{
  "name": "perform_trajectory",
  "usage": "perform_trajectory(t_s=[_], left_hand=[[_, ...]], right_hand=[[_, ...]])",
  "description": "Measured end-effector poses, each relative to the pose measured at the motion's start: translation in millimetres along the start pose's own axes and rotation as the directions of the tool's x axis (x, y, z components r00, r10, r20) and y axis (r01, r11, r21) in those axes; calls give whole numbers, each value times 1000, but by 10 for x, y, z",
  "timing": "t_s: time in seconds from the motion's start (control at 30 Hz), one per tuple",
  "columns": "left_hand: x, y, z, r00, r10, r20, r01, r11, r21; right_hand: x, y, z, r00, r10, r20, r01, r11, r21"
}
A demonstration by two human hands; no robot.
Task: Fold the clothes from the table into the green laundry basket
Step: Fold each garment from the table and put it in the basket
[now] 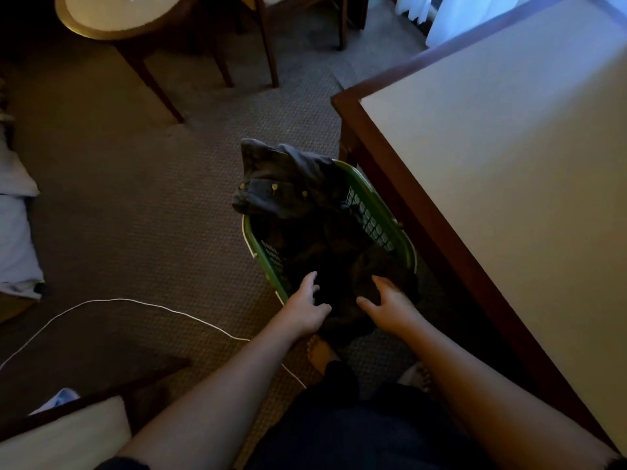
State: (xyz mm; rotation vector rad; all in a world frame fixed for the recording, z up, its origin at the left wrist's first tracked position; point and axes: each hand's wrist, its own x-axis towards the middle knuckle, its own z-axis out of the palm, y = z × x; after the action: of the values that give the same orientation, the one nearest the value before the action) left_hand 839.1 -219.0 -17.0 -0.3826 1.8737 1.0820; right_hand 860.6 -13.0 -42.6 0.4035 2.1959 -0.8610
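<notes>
- Green laundry basket (402, 234) sat centre frame, dark clothes (288, 184) heaped inside.
- Left hand (305, 308) and right hand (390, 305) reached in lower centre, fingers spread at the clothes; contact unclear.

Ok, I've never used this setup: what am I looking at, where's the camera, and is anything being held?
No machine here: these are a person's two bare hands, and the one picture comes from a camera worn on the head, looking forward and down. The left hand and right hand reach into the green laundry basket, which stands on the carpet beside the table. The basket holds dark clothes; a grey garment with snaps hangs over its far rim. Both hands rest with spread fingers on the dark cloth; neither plainly grips it, though the dim light makes that hard to judge. A white cord lies on the carpet.
</notes>
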Motion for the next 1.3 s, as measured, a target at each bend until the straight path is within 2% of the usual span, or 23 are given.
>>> perform_trajectory(t_s=[0.13, 0.23, 0.3, 0.37, 0.43, 0.5, 0.57, 0.6, 0.67, 0.73, 0.87, 1.0, 1.1, 1.2, 1.3], left_hand=[[51, -184, 125, 999, -47, 6, 46, 997, 55], [63, -313, 227, 998, -64, 6, 62, 991, 121], [60, -387, 263, 996, -90, 19, 87, 987, 137], [45, -437, 278, 992, -117, 39, 110, 984, 138], [23, -458, 268, 990, -130, 46, 123, 984, 128], [16, -469, 253, 990, -127, 54, 120, 986, 120], [19, -473, 239, 990, -127, 62, 121, 988, 99], [26, -477, 233, 990, -128, 62, 122, 988, 92], [39, -480, 218, 989, -135, 54, 130, 988, 80], [54, -488, 220, 989, -144, 43, 141, 987, 72], [74, -493, 236, 986, -164, 38, 160, 983, 90], [32, -430, 211, 988, -147, 35, 143, 984, 105], [35, -438, 192, 992, -127, 25, 125, 989, 76], [22, -433, 181, 992, -126, 5, 126, 992, 22], [-37, -410, 149, 993, -115, -24, 114, 993, -32]], right_hand=[[244, 303, 139, 974, 225, -18, -223, 971, 85], [408, 457, 231, 942, 332, -54, -321, 935, 149], [473, 510, 300, 935, 354, -17, -333, 894, 300], [509, 542, 398, 925, 379, 4, -328, 797, 507], [510, 559, 478, 909, 416, -16, -315, 713, 627], [492, 566, 529, 920, 390, -39, -309, 783, 539], [465, 556, 555, 949, 314, -13, -303, 924, 233], [455, 542, 575, 960, 281, 14, -281, 957, 76], [438, 486, 651, 963, 257, 75, -250, 963, -101], [408, 405, 775, 964, 250, 93, -228, 954, -193], [309, 285, 985, 996, 85, 27, -68, 919, -389], [294, 282, 944, 995, -98, -19, 74, 852, -518], [283, 259, 877, 978, -207, 16, 180, 805, -566], [242, 188, 811, 975, -222, 0, 193, 847, -496], [243, 116, 645, 968, -214, -132, 159, 928, -338]])
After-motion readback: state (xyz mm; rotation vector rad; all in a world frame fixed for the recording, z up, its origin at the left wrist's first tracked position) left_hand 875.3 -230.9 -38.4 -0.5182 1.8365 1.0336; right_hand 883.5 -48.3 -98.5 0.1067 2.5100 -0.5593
